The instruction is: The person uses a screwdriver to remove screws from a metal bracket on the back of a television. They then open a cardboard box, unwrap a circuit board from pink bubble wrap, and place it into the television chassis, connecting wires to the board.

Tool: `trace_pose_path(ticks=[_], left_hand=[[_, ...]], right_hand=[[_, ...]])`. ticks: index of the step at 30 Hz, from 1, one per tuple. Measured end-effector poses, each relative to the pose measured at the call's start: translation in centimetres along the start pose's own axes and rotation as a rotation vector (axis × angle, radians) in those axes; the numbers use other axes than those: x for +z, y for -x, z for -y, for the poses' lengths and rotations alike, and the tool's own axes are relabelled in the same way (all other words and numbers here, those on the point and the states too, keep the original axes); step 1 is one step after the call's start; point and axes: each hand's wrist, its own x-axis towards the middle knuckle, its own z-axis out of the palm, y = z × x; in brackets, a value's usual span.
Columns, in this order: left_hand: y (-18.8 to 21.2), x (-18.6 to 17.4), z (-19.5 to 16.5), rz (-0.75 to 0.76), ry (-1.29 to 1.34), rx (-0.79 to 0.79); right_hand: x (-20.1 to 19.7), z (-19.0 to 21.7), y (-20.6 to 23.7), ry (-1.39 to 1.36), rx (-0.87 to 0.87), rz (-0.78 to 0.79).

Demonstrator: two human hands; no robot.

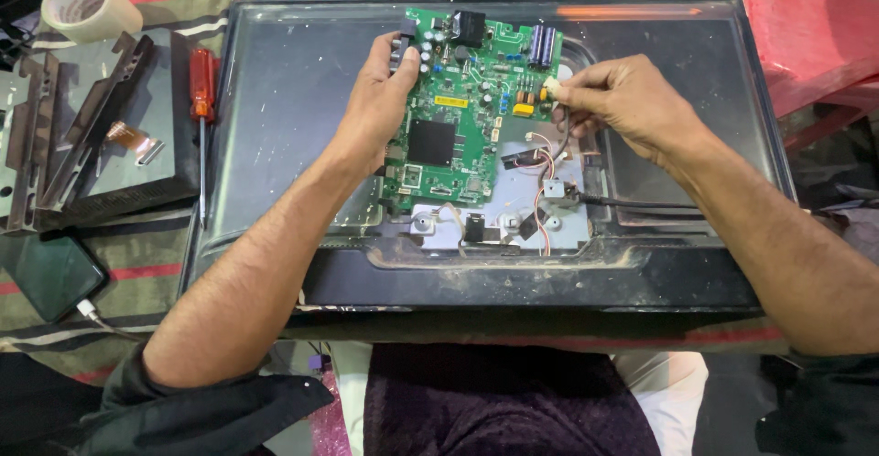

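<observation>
Flat-screen set lies face down on the tabletop, its back panel (275,99) a dark, glossy, dust-streaked sheet with rounded corners and a raised lower lip. Over the centre, a green circuit board (458,108), rectangular, matte, crowded with small parts: black square chip, cylindrical capacitors in blue and silver, a yellow block, black finned heat sink at the top edge. Left hand (380,99) holds the board's left edge, grip closed on it, thumb over the top face, fingers behind; board tilted up off the panel. Right hand (623,99) at the board's right edge, fingertips pinched shut on a small white plastic connector (552,88) touching the board rim. Thin red, white and black wires (547,158) trail from there down to a bare grey metal plate (568,218) set in the panel's recess; a thicker black cable (641,204) runs off to the right. To the left on the striped cloth (137,282): a screwdriver (202,99) with translucent red handle and slim steel shaft, just beside the panel edge; black angular plastic brackets (82,126) stacked on a dark slab; a roll of pale tape (87,5), cardboard core showing; a dark phone (50,273) with a white cable plugged in. Red moulded plastic chair (806,26) at upper right.
</observation>
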Motion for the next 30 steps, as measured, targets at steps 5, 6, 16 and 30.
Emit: trace_pose_path(ticks=[5,6,16,30], left_hand=[[0.2,0.0,0.0,-0.005,-0.013,0.036],[0.2,0.1,0.0,-0.007,-0.013,0.046],[-0.5,-0.5,-0.5,-0.007,0.073,0.016],[-0.6,-2.2,-2.2,0.08,0.082,-0.067]], right_hand=[[-0.7,-0.4,-0.3,-0.021,-0.014,0.042],[-0.7,-0.5,-0.4,-0.029,-0.018,0.048],[-0.8,-0.1,-0.1,-0.157,-0.043,0.067],[0.2,0.3,0.5,0.21,-0.407,0.144]])
